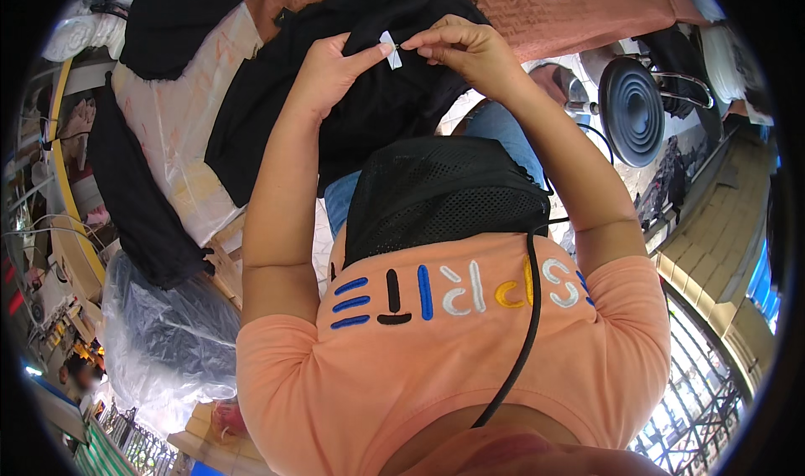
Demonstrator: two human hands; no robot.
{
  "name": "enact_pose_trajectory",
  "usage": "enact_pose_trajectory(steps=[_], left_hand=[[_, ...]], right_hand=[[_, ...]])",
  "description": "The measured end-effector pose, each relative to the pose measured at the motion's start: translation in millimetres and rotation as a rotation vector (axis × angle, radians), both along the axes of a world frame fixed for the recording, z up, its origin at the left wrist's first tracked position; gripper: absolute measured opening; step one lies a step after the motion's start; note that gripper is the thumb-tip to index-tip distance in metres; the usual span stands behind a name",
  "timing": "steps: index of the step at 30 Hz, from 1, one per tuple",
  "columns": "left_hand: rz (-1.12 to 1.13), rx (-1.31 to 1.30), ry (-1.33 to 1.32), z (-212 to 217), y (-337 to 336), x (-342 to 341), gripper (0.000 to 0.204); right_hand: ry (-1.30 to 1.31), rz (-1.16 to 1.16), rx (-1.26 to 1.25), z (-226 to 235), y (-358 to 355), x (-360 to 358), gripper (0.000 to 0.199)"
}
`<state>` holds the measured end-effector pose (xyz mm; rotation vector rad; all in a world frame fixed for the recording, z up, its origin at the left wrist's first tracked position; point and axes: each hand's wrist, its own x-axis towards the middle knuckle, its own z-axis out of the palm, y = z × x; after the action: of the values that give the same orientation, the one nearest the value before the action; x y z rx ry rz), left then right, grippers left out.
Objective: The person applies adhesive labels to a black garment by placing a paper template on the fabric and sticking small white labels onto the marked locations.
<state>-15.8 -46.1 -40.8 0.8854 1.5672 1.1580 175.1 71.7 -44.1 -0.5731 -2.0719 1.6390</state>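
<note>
A black garment (369, 98) lies across my lap and a table in front of me. A small white label (391, 51) sits on its upper part. My left hand (335, 61) pinches the label's left side with thumb and forefinger. My right hand (465, 48) pinches its right side, fingers curled. Both forearms reach up from my orange shirt (453, 342). A black mesh pouch (436, 195) hangs at my chest with a black cable (528, 325) running down from it.
A rust-orange cloth (579, 10) covers the surface ahead. More black fabric (134, 199) hangs at left over clear plastic sheeting (176, 132). A plastic bag of dark cloth (159, 333) sits lower left. A round black stool seat (633, 111) stands at right.
</note>
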Motion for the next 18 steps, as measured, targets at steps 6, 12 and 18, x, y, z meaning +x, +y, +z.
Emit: enact_pose_trajectory(steps=[6,12,18], left_hand=[[0.016,-0.043,0.045,-5,-3,-5,0.029],[-0.037,-0.066,0.055,4,-2,-3,0.029],[-0.036,-0.084,0.009,13,-1,1,0.027]], right_hand=[[-0.036,-0.044,0.061,-1,1,-3,0.012],[-0.049,-0.045,0.102,-5,3,-2,0.011],[-0.043,-0.061,0.081,1,-1,0,0.011]])
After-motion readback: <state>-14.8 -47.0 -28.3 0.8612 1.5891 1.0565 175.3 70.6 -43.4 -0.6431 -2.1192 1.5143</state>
